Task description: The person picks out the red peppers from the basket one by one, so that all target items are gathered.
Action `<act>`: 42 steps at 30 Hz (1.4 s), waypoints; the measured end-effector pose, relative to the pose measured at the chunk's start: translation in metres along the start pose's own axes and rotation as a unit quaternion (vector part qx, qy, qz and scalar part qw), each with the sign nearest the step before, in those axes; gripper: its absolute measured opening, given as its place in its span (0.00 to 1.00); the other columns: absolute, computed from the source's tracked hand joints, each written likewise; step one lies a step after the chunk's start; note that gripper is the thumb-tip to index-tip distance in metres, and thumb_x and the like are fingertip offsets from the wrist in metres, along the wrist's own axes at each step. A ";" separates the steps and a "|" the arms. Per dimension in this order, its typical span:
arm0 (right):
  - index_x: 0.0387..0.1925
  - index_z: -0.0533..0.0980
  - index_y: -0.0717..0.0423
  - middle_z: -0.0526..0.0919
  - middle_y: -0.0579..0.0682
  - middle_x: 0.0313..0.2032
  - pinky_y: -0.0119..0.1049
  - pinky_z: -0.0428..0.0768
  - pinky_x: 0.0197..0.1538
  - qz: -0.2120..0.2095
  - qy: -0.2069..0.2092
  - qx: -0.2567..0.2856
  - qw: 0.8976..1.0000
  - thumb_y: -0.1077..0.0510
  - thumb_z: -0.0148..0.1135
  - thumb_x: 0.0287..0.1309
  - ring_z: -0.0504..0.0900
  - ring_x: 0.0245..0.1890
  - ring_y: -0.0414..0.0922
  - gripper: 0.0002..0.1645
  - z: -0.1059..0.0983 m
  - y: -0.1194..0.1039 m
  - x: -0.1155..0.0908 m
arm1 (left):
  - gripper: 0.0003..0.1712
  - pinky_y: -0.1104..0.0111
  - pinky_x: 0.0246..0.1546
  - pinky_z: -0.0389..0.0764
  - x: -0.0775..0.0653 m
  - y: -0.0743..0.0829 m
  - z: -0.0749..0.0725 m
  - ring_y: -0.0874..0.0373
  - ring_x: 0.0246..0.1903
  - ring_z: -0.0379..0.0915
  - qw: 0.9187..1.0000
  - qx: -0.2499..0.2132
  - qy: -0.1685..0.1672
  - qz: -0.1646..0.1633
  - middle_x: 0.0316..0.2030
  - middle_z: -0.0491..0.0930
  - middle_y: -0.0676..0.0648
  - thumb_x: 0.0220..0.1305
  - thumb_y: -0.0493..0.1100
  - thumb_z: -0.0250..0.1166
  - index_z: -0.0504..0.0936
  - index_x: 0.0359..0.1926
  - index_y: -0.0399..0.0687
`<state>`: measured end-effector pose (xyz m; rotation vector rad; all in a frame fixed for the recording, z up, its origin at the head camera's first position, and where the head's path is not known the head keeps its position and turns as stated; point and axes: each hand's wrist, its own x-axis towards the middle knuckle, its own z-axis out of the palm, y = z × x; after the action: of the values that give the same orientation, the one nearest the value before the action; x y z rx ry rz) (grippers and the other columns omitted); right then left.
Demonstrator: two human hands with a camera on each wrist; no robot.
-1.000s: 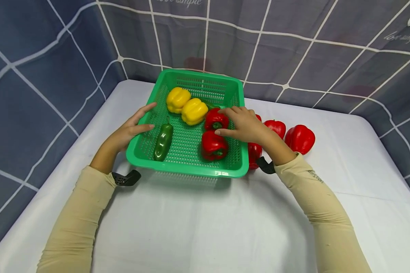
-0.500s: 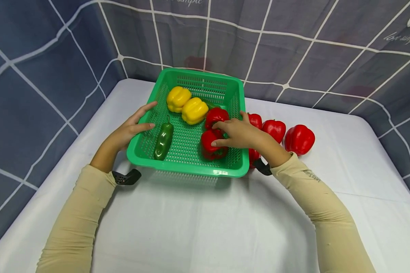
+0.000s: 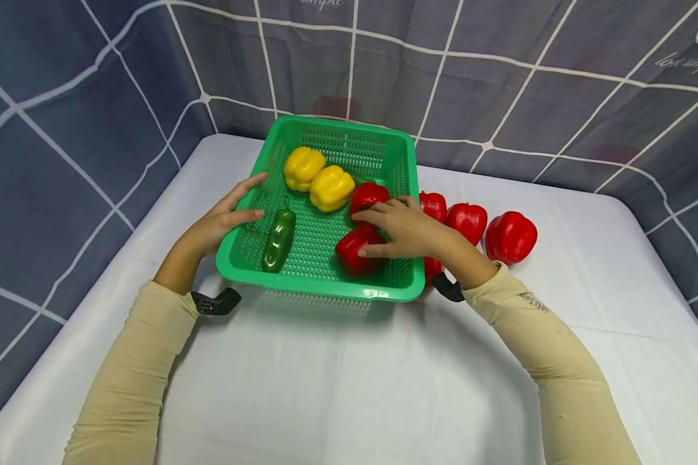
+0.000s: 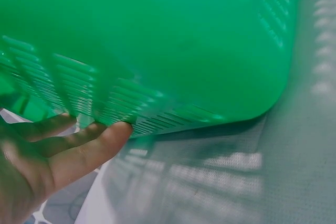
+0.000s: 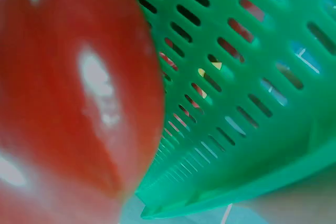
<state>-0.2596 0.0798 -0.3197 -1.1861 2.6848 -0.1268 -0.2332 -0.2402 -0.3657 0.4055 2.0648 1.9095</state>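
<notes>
Well, the white-covered bench (image 3: 326, 387) carries a green basket (image 3: 320, 285), thin-walled plastic by the look of it, so probably light, stiff and best steadied at the rim. Two sleeved arms (image 3: 552, 368) come in from either side, wrists angled inward. The left hand (image 3: 215, 226) lies spread at the basket's left side, thumb and forefinger straight over the rim, other fingertips at the outer wall. The right hand (image 3: 407, 229) crosses above the right rim, back upward, gripping the near red pepper (image 3: 351, 252) between thumb and fingers, inside the basket towards its near right corner. That pepper is glossy and rounded; I'd guess it is light and firm but apt to slip, so its broad sides look the surest place to take hold. Another red pepper (image 3: 369, 193) sits just behind it, while a slim green pepper (image 3: 279, 239) lies well apart, by the left wall.
</notes>
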 end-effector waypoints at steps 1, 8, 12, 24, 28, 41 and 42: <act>0.63 0.64 0.48 0.72 0.51 0.58 0.57 0.52 0.63 0.016 -0.002 -0.006 1.000 0.34 0.59 0.49 0.64 0.60 0.53 0.42 0.001 -0.001 0.000 | 0.38 0.65 0.40 0.81 0.000 0.000 0.000 0.51 0.52 0.66 1.000 -0.001 -0.001 0.000 0.70 0.37 0.40 0.66 0.36 0.47 0.41 0.71 0.61; 0.64 0.62 0.51 0.74 0.52 0.55 0.58 0.51 0.63 0.024 -0.035 -0.039 0.998 0.25 0.56 0.42 0.66 0.58 0.52 0.52 0.007 -0.012 0.000 | 0.38 0.63 0.40 0.81 0.000 0.001 -0.001 0.46 0.54 0.64 1.000 0.007 0.002 -0.002 0.70 0.38 0.40 0.66 0.36 0.47 0.42 0.71 0.62; 0.67 0.57 0.47 0.65 0.51 0.63 0.60 0.50 0.64 -0.004 -0.044 -0.040 0.998 0.27 0.59 0.42 0.59 0.63 0.54 0.54 0.010 -0.015 0.001 | 0.38 0.64 0.40 0.81 0.000 0.001 0.000 0.45 0.54 0.63 1.000 0.004 0.001 -0.001 0.70 0.38 0.40 0.66 0.36 0.47 0.41 0.71 0.62; 0.70 0.42 0.56 0.55 0.57 0.67 0.53 0.62 0.64 0.074 -0.065 -0.116 0.988 0.26 0.63 0.35 0.59 0.63 0.57 0.70 0.018 -0.022 0.007 | 0.39 0.63 0.40 0.81 0.001 0.001 -0.001 0.50 0.50 0.68 1.000 0.011 0.000 -0.001 0.70 0.39 0.40 0.66 0.37 0.48 0.41 0.71 0.63; 0.70 0.43 0.56 0.60 0.56 0.64 0.51 0.63 0.63 0.073 -0.060 -0.119 0.988 0.27 0.62 0.38 0.62 0.63 0.55 0.68 0.019 -0.023 0.008 | 0.38 0.65 0.40 0.81 0.000 0.001 -0.001 0.51 0.51 0.67 1.000 0.014 0.003 -0.003 0.70 0.38 0.40 0.66 0.37 0.48 0.41 0.71 0.63; 0.69 0.49 0.55 0.69 0.55 0.58 0.51 0.65 0.63 0.068 -0.054 -0.089 0.992 0.32 0.63 0.43 0.65 0.61 0.51 0.60 0.018 -0.021 0.007 | 0.38 0.66 0.39 0.81 0.002 0.000 -0.002 0.55 0.49 0.69 1.000 0.013 0.004 -0.002 0.70 0.37 0.41 0.66 0.37 0.48 0.42 0.71 0.63; 0.69 0.50 0.55 0.69 0.55 0.58 0.51 0.65 0.62 0.068 -0.050 -0.085 0.993 0.33 0.64 0.42 0.65 0.61 0.51 0.59 0.019 -0.021 0.007 | 0.38 0.66 0.38 0.82 0.001 0.000 -0.002 0.55 0.48 0.69 1.000 0.013 0.005 -0.002 0.70 0.37 0.41 0.66 0.37 0.48 0.42 0.71 0.63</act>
<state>-0.2450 0.0606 -0.3357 -1.0190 2.7197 0.1798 -0.2354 -0.2413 -0.3653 0.3987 2.0965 1.8886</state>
